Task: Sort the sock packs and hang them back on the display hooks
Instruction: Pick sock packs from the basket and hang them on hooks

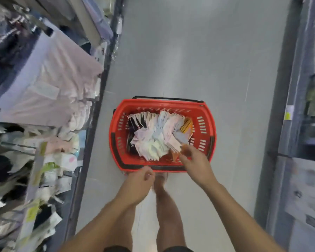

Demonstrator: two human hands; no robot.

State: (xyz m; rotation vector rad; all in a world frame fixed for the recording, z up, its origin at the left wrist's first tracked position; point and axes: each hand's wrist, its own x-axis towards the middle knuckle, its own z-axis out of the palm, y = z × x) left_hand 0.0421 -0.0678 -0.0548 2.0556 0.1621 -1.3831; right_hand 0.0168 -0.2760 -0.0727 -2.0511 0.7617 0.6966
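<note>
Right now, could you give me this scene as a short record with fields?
container: red plastic shopping basket on the grey floor
contents: pile of pastel sock packs
right hand: reaches in, touches packs at the right; grip blurred
left hand: fingers curled over the near rim; grip unclear
display: packs hanging on the left rack

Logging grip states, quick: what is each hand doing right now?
Left hand: curled shut, holding nothing visible.
Right hand: fingertips at the sock packs; grip cannot be told.
</note>
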